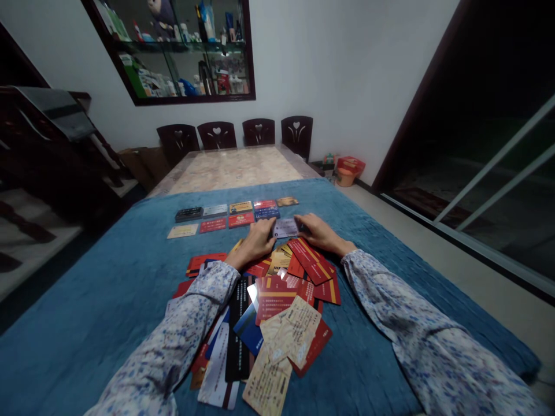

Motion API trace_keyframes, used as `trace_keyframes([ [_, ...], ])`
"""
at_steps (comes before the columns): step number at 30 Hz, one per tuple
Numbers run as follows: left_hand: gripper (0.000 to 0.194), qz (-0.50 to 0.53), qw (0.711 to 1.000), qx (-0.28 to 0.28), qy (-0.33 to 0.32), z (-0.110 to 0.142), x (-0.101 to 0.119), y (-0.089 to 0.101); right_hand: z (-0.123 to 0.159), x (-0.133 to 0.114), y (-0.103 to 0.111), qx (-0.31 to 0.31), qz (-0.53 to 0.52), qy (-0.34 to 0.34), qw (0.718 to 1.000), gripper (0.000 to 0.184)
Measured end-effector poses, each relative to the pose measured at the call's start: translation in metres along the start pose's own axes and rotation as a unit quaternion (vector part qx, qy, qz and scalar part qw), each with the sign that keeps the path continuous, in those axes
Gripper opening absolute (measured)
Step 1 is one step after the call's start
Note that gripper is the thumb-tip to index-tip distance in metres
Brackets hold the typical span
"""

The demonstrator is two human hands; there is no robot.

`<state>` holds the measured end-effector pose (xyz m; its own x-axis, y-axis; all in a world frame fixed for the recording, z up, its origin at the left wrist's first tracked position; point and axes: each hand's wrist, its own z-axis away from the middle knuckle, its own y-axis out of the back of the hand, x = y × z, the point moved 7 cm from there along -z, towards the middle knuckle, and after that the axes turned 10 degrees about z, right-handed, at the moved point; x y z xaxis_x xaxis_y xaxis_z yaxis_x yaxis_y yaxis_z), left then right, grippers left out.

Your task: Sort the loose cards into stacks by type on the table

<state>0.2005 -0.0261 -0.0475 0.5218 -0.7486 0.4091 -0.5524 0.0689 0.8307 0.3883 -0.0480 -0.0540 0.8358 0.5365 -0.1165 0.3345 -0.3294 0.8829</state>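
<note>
A pale lilac card (286,227) lies at the right end of the nearer row of cards. My left hand (259,236) pinches its left edge, and my right hand (319,232) has its fingers closed at the right edge. Beyond are two rows of sorted cards, among them a dark stack (189,214), a yellow card (240,207), a blue stack (267,213) and a red card (241,219). Between my forearms spreads a loose heap of overlapping cards, with red cards (310,261), a black card (236,341) and cream cards (299,329) on view.
A blue cloth (130,277) covers the near part of the table; the bare marbled top (243,164) shows farther off. Several dark chairs (259,132) stand at the far end. An orange bucket (346,176) sits on the floor at the right, by the wall.
</note>
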Motion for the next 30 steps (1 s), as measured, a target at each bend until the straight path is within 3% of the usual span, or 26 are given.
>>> trace_keyframes([
  [12, 0.061, 0.009, 1.000, 0.007, -0.014, 0.001, 0.000, -0.002, -0.002, 0.002, 0.004, 0.006, -0.038, -0.003, 0.999, 0.056],
  [22, 0.052, -0.012, 0.999, 0.009, 0.034, 0.000, 0.009, 0.005, 0.000, 0.003, 0.007, 0.010, -0.048, 0.014, 0.999, 0.054],
  [30, 0.048, -0.019, 0.999, -0.004, 0.045, 0.000, 0.014, 0.008, -0.003, 0.002, 0.007, -0.024, -0.025, 0.023, 0.999, 0.052],
])
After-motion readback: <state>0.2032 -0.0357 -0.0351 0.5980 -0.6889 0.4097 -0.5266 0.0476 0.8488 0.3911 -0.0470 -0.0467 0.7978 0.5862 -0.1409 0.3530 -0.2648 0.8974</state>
